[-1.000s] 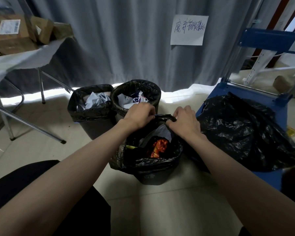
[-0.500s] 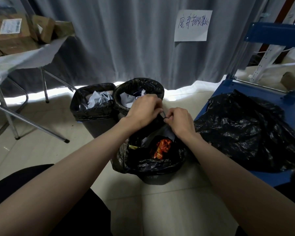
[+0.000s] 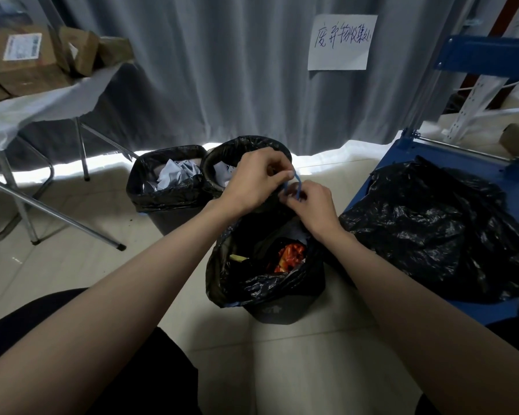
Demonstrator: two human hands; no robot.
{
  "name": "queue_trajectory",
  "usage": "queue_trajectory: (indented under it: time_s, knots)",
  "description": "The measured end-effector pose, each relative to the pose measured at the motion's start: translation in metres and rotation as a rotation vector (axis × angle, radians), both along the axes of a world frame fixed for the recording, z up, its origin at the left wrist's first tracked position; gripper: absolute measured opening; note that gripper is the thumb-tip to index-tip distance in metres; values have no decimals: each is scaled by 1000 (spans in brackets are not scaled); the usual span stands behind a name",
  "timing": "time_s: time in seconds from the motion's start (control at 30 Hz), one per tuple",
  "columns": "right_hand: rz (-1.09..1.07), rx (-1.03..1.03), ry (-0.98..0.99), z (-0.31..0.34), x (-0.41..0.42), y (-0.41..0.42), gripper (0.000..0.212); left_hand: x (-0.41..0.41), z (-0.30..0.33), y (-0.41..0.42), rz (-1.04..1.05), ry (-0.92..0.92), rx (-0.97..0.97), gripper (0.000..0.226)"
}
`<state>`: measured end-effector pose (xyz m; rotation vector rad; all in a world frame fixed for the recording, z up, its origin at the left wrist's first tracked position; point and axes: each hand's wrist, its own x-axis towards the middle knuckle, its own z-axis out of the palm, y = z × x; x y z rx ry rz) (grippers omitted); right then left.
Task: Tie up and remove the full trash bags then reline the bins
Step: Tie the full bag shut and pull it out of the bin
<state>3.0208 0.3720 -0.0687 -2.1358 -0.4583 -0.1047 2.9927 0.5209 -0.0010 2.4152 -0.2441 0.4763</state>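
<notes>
The nearest bin [image 3: 277, 308] stands on the floor with a full black trash bag [image 3: 252, 286] in it; red wrappers [image 3: 289, 257] show at its mouth. Above its far rim my left hand [image 3: 258, 179] and my right hand [image 3: 312, 205] meet and both pinch a thin blue drawstring [image 3: 294, 185] that loops up between them. Behind stand two more lined bins: a square one [image 3: 165, 190] with crumpled paper and a round one [image 3: 222, 155], partly hidden by my left hand.
A heap of black bags [image 3: 438, 235] lies on a blue cart [image 3: 408, 154] at the right. A folding table [image 3: 42, 106] with cardboard boxes stands at the left, its metal legs slanting across the floor. A grey curtain [image 3: 222, 70] with a paper sign [image 3: 340, 41] hangs behind.
Both hands have risen from the bag's rim and drawn close together. The blue drawstring, unseen before, now loops up between the fingers.
</notes>
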Motion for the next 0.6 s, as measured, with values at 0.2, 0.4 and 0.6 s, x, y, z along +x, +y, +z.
queue_trajectory:
  time_s: [0.2,0.4,0.6]
  knots:
    - [-33,59,34,2,0,4,25,5,-9,13,44,243,207,45]
    - [-84,60,66,7,2,-4,22,0,-35,8,105,320,428,26]
    - [-288,143,96,14,8,-10,14,0,-31,19,177,315,536,8]
